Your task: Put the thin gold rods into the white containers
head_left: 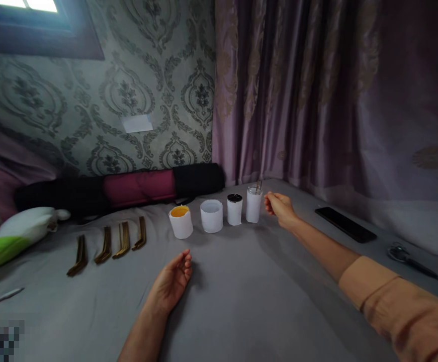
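Four white-wrapped containers stand in a row. One has an orange inside (181, 222). To its right are an open white tub (211, 217) and a black-topped container (234, 210). A clear-rimmed jar (254, 206) at the right end has a few thin brown sticks (259, 186) poking out. My right hand (280, 207) is just right of this jar, fingers closed; whether they pinch anything is hidden. Below the orange container, my left hand (174, 278) rests with curled fingers and thumb against the index finger, nothing visible in it. Several bundles of brown sticks (123, 240) lie at left.
A black phone (345, 224) and a dark corded object (411, 259) lie at right. Behind are a black and maroon long bag (139, 187) and a purple curtain (279, 90). A green and white plush (18, 236) and a white cable (0, 300) are at left.
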`<state>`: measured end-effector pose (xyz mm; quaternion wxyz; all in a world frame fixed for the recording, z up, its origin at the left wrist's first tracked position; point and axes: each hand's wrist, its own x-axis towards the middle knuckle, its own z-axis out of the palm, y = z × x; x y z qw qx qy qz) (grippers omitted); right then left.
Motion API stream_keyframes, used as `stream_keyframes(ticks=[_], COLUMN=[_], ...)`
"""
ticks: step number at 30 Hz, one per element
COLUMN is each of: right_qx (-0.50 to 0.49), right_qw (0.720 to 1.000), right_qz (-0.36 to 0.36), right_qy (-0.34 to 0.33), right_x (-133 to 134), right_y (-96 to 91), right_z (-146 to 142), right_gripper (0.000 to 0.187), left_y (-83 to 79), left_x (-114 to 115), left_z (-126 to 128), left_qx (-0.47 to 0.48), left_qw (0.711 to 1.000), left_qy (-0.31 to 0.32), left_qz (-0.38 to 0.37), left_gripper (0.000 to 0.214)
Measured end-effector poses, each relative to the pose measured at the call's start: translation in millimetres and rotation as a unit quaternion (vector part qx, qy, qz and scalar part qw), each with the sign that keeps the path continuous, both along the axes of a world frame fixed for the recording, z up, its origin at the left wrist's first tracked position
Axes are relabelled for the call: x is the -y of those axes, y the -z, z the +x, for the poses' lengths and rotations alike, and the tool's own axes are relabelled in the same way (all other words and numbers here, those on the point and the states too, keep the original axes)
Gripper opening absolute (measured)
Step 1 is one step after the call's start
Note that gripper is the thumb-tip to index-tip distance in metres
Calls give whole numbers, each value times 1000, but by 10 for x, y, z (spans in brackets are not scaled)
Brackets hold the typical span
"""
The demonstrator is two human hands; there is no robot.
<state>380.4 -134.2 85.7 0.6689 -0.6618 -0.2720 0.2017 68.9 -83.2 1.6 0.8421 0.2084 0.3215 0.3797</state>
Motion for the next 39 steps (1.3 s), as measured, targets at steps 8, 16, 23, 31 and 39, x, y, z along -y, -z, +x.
stream_keyframes(ticks=[8, 16, 23, 31, 39], right_qx=[-28, -80, -122, -133, -62], right_qw=[999, 994, 987, 982, 979], right_qz=[22, -2, -16, -44, -65], right_qy=[-37, -79, -101, -127, -180], right_x=[42, 60, 20, -79, -144], right_y=[91, 301, 479, 607, 785], right_z=[-156, -387, -550, -840, -1094], right_gripper=[17, 17, 17, 17, 22], left_y=[-33, 0, -11, -9, -9], left_x=[18, 2, 5, 6, 11], left_z=[12, -3, 1, 11, 4], left_qx=[-3, 6, 6, 15, 17], left_qw=[1000, 1000, 1000, 1000, 999], left_qy=[-10, -5, -5, -5, -5], left_qz=[-3, -1, -3, 1, 28], left_gripper=[12, 11, 11, 9, 11])
